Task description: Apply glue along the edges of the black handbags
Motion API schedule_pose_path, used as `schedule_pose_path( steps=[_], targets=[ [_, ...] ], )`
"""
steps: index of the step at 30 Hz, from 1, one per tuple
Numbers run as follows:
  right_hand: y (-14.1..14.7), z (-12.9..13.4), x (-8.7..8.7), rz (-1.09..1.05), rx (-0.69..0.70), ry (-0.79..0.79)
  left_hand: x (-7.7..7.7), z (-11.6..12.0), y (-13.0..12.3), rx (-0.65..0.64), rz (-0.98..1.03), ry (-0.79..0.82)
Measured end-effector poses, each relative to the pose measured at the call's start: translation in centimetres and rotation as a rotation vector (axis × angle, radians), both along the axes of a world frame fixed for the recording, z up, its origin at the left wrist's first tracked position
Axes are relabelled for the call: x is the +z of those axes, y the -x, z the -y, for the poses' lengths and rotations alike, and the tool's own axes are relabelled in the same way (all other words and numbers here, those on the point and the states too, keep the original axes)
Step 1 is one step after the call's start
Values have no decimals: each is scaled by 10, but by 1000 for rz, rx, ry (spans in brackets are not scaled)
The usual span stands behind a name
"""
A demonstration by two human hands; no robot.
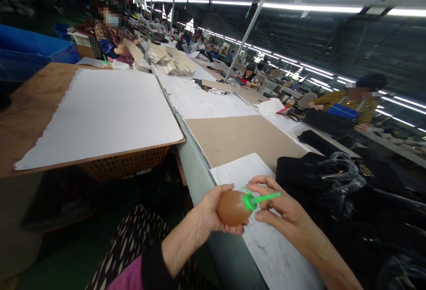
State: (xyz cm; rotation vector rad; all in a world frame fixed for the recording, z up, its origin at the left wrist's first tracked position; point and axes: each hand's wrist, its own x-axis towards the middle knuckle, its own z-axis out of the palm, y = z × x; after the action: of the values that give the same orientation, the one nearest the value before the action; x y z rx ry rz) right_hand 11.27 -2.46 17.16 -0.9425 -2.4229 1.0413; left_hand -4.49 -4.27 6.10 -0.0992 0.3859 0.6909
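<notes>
The bottle (233, 208), amber-brown and rounded, is located at the lower centre of the frame, tilted on its side with its green cap (249, 202) and green nozzle (269, 197) directed toward the right. The left hand (211, 210) is clamped around the bottle body, with the thumb along the upper side and the fingers wrapped beneath. The right hand (284, 208) is positioned at the nozzle end; its thumb and fingers are spread apart, with the nozzle between them. Contact between the right fingertips and the cap cannot be determined. Below the right hand, a marked white sheet (276, 254) overlaps a tan board (242, 137) at the centre of the frame. Black material (296, 174) partly covered by clear plastic (346, 174) occupies the lower right. At the left, a large white sheet (113, 112) lies on a brown tabletop (29, 99), above a yellow basket (123, 163). One co-worker (108, 46) is at the upper left, another (366, 112) at the upper right.
</notes>
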Motion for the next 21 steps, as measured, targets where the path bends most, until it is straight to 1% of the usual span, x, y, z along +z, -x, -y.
schedule_pose_path(
  steps=[2, 4, 7, 9, 12, 14, 18, 21],
  targets=[
    [0, -1, 8, 85, 74, 9, -4, 0, -4, -85, 62, -27],
    [2, 0, 13, 144, 104, 13, -7, 1, -7, -126, 73, -50],
    [2, 3, 16, 195, 100, 3, -6, 2, -10, -133, 19, -38],
    [1, 5, 15, 227, 64, -27, -3, 4, -11, -99, -25, -12],
    [-3, 6, 9, 226, 5, -97, 6, 6, -12, -12, -76, 10],
    [-6, 7, 3, 185, -41, -138, 13, 7, -13, 67, -130, 25],
    [-7, 13, -11, 22, -160, -170, 23, 10, -18, 290, -247, 34],
    [-3, 20, -22, -129, -304, -156, 25, 15, -24, 486, -289, -33]
  ],
)
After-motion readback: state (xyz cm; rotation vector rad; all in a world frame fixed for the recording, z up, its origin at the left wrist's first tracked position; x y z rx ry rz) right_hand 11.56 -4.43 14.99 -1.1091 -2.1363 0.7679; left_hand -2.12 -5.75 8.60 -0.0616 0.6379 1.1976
